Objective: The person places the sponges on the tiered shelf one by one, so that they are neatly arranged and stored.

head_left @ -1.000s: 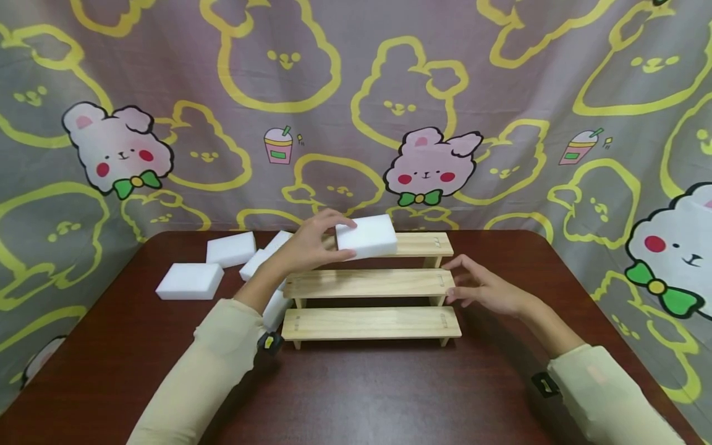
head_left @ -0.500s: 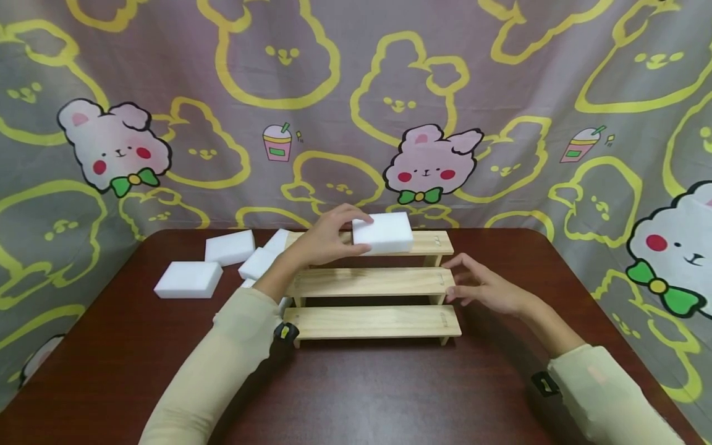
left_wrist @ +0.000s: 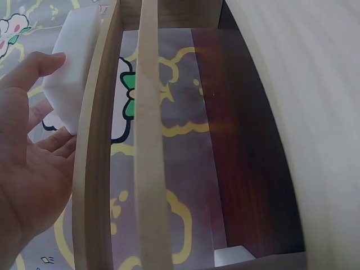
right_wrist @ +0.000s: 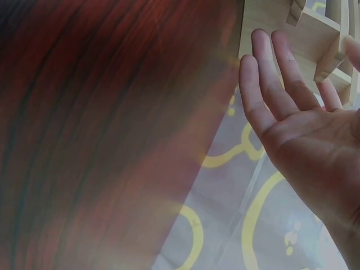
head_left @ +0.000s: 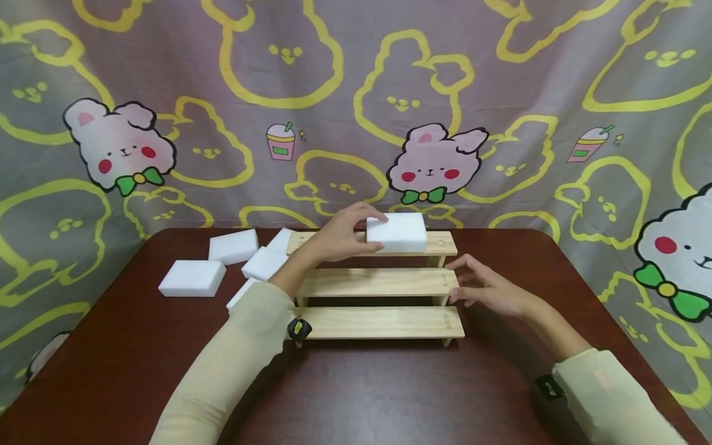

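My left hand [head_left: 343, 235] pinches the left end of a white sponge block [head_left: 402, 231] between thumb and fingers, right at the top tier of a three-step wooden stand [head_left: 372, 283]. In the left wrist view the block [left_wrist: 73, 67] sits along the tier's edge, with the fingers at its near end. My right hand [head_left: 495, 290] is beside the right end of the middle tier, fingertips right at the board's end. The right wrist view shows that hand [right_wrist: 304, 129] with fingers extended and nothing in the palm.
Several more white sponge blocks [head_left: 191, 278] lie on the dark red-brown table [head_left: 356, 395] left of the stand, some partly behind the left arm. A patterned curtain [head_left: 334, 123] hangs right behind the table.
My left hand has carried the sponge block to the right along the top tier, from left of its middle to right of it. My right hand has stayed at the stand's right end.
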